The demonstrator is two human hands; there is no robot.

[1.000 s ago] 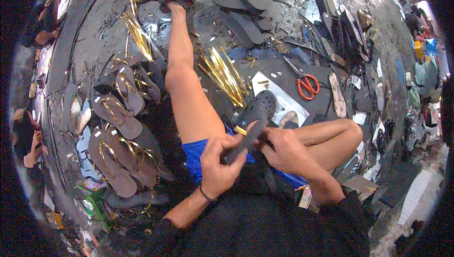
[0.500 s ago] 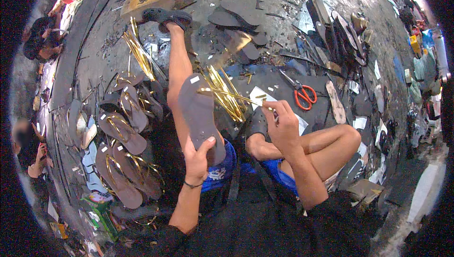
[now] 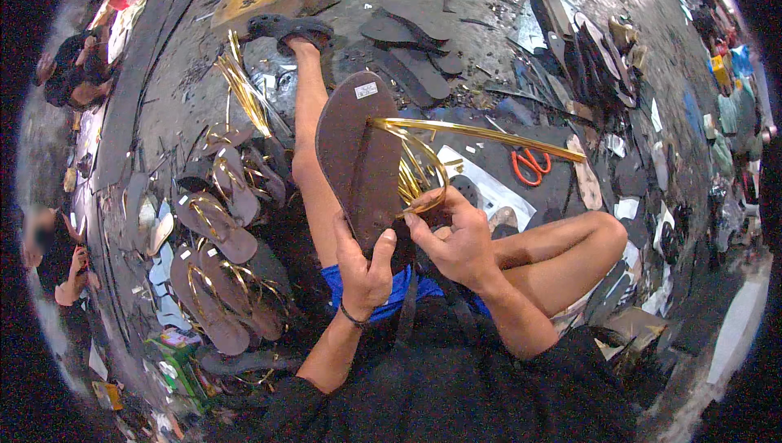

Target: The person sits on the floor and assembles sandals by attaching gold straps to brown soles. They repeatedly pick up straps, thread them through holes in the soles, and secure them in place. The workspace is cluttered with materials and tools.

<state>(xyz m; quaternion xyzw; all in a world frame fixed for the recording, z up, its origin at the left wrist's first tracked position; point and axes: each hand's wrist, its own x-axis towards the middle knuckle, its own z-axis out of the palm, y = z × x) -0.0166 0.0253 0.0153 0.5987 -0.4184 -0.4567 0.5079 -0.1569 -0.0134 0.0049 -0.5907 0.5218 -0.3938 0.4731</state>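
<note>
My left hand (image 3: pixel 364 273) is closed around the heel end of a dark brown sandal sole (image 3: pixel 346 145), thumb on its top face. The sole is held up with its toe end away from me and a small white sticker on it. A gold strap (image 3: pixel 489 137) comes out of the hole near the toe. One length stretches off to the right; the other curves down to my right hand (image 3: pixel 452 239), which pinches its end beside the sole's right edge. Behind the sole, a bundle of gold straps (image 3: pixel 414 167) is partly hidden.
Finished brown sandals with gold straps (image 3: pixel 208 300) lie at the left. More gold straps (image 3: pixel 244 92) rest beyond them. Orange-handled scissors (image 3: pixel 531 167) and white paper (image 3: pixel 507 202) lie right of centre. Black soles (image 3: pixel 411 56) and scraps cover the far floor. People sit at the left edge.
The sole has come up closer and tilted. My right hand has moved down and left, from holding the strap out at the right to pinching a strap end by the sole's edge.
</note>
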